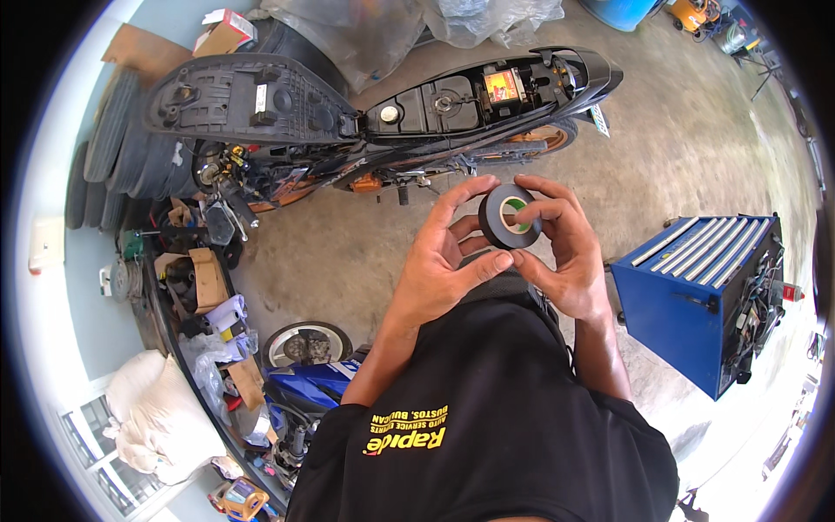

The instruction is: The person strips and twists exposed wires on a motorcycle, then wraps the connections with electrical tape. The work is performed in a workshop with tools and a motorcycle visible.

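Note:
Between my two hands, in front of my body, is a roll of black electrical tape (493,218) with a green inner core. My left hand (452,261) curls around its left side, the thumb near the lower rim and fingers behind it. My right hand (561,244) grips it from the other side, a finger reaching into the core and the thumb at the bottom edge. Beyond my hands stands a black scooter (417,126) with its seat (235,96) flipped up, leaving the fuel cap and a battery (504,85) exposed.
At the right is a blue tool cabinet (665,304) with several drawers. Stacked tires (113,139) lean by the left wall, near a shelf of boxes (207,280) and bags. A blue motorcycle (304,384) stands close on my left. Plastic sheeting (348,35) lies at the back.

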`<state>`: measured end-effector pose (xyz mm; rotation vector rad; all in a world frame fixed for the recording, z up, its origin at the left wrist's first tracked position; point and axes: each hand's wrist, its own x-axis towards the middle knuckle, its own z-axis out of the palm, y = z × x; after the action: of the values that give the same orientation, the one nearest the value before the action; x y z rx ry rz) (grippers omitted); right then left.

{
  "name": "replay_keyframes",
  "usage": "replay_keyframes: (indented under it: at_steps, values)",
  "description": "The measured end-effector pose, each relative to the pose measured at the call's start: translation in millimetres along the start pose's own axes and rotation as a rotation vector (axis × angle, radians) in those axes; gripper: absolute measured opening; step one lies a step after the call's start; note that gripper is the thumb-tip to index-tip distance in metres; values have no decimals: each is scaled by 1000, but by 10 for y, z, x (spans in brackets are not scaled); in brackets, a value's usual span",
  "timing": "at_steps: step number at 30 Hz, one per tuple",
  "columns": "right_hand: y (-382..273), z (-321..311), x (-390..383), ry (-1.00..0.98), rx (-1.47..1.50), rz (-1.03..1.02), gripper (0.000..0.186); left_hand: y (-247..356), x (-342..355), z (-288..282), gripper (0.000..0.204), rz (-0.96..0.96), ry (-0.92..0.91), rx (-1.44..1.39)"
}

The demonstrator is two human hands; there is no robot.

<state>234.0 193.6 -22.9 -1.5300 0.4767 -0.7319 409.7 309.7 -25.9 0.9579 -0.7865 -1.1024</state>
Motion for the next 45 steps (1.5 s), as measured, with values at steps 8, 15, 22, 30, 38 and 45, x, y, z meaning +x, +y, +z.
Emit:
replay_keyframes:
  at_steps: [8,15,22,30,38,45]
  values:
    - [-135,332,-11,81,-194,-3,65,-35,-115,-390,76,-172,88,-215]
    - [13,389,-32,165,11,124,43,74,-133,-249,72,-5,125,45]
    - [-94,350,27,188,-84,86,44,186,-140,-135,47,222,232,530]
    - [-255,319,58,191,-350,24,45,297,-127,-2,24,414,273,894]
    - [-272,399,-28,280,-640,-68,44,248,-219,130,23,320,365,774]
    - [-298,456,-124,315,-767,-183,42,172,-263,225,20,361,438,796]
